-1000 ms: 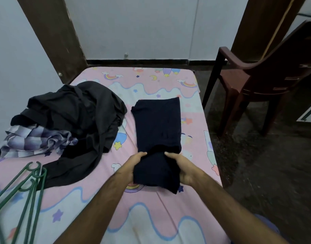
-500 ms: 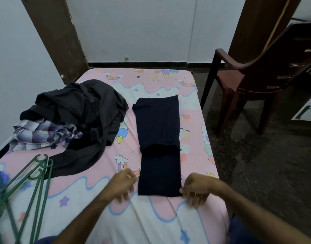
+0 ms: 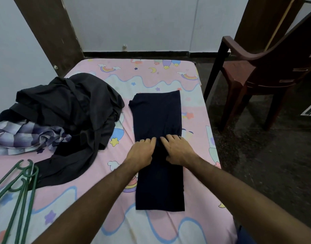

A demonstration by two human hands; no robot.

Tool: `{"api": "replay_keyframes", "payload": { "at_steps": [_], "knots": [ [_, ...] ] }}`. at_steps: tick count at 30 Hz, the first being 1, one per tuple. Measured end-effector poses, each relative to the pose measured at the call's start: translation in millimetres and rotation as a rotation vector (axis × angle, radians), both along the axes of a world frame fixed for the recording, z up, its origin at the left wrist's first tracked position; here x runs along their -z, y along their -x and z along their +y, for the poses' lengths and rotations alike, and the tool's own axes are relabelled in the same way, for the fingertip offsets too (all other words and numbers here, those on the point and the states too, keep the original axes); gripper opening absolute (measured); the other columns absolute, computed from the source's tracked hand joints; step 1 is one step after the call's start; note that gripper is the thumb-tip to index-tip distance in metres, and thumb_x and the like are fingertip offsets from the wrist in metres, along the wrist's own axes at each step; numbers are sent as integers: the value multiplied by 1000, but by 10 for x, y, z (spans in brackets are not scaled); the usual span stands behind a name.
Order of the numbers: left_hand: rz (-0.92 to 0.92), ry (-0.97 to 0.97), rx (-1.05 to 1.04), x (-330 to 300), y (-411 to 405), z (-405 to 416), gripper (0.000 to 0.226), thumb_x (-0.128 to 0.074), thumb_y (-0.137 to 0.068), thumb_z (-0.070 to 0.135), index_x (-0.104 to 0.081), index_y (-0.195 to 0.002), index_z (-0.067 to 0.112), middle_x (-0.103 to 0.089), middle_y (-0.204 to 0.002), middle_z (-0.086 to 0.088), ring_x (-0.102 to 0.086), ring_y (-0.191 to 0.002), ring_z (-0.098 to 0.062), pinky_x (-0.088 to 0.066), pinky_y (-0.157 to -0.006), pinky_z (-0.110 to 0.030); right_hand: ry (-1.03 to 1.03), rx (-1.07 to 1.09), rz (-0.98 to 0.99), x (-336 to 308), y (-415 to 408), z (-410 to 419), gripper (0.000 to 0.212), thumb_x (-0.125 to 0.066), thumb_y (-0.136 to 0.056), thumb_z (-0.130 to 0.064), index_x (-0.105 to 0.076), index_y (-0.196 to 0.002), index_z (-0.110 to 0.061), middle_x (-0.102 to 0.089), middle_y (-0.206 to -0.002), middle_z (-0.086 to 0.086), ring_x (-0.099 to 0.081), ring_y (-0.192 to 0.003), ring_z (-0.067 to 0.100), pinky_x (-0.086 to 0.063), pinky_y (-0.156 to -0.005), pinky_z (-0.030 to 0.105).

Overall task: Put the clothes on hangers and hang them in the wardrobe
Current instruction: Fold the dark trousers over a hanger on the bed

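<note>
Nearest, green hangers (image 3: 19, 187) lie unused on the bed (image 3: 168, 229); beyond, the left hand (image 3: 141, 152) and right hand (image 3: 177, 150) press flat, fingers straight, on the folded navy garment (image 3: 158, 117). Farther left, heaped dark clothes (image 3: 66, 110) wait; seemingly nothing is hung yet.

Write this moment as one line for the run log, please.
left hand: flat on navy garment | right hand: flat on it | green hangers: untouched | stage: not yet hung
</note>
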State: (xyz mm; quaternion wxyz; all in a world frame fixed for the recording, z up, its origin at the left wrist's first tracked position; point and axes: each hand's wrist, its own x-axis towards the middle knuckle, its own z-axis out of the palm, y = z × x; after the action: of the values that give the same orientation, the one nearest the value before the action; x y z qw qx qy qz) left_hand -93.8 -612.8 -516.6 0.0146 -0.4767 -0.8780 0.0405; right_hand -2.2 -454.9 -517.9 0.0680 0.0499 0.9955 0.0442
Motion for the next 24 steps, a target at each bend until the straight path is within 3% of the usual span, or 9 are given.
{"api": "replay_keyframes", "payload": {
  "at_steps": [3, 7, 13, 17, 22, 24],
  "knots": [
    [-122, -56, -23, -84, 140, 94, 38, -59, -84, 9, -42, -118, 14, -61, -103, -7, -63, -91, -28, -42, -65, -35, 12, -17, 5, -95, 114, 41, 62, -62, -87, -20, -36, -143, -15, -56, -124, 9, -59, -106, 32, -53, -82, 44],
    [-271, -130, -66, -387, 427, 200, 37, -58, -79, 17, -37, -109, 15, -62, -96, -10, -64, -86, -35, -41, -64, -36, 185, 90, -20, -454, 355, 238, 38, -62, -83, -23, -40, -114, -18, -63, -112, 10, -65, -99, 37, -44, -68, 38],
    [-43, -225, 45, -1213, 583, 271, 33, -53, -80, 11, -29, -100, 20, -58, -101, -5, -61, -87, -33, -43, -62, -41, 70, 78, 199, -1281, 507, 422, 43, -63, -83, -16, -41, -120, -20, -61, -114, 9, -62, -103, 36, -41, -68, 38],
    [22, -282, 63, -1572, 454, 178, 33, -54, -84, 12, -36, -111, 18, -60, -102, -2, -59, -89, -29, -43, -63, -38, -37, 9, 249, -1691, 351, 402, 44, -61, -83, -17, -41, -122, -20, -63, -112, 7, -61, -101, 33, -41, -64, 38],
    [116, -340, 146, -1629, 27, -193, 28, -54, -81, 16, -45, -107, 19, -62, -96, 2, -61, -84, -27, -50, -62, -40, -37, -56, 243, -1881, -231, 101, 34, -62, -81, -21, -46, -110, -20, -65, -106, 3, -63, -98, 30, -51, -66, 40],
    [183, -307, 206, -1456, -173, -390, 32, -57, -79, 18, -50, -110, 19, -61, -95, 0, -62, -82, -28, -51, -60, -41, -19, -66, 189, -1749, -523, -73, 37, -63, -80, -23, -46, -113, -21, -63, -107, 1, -63, -100, 29, -49, -66, 38]
  ]
}}
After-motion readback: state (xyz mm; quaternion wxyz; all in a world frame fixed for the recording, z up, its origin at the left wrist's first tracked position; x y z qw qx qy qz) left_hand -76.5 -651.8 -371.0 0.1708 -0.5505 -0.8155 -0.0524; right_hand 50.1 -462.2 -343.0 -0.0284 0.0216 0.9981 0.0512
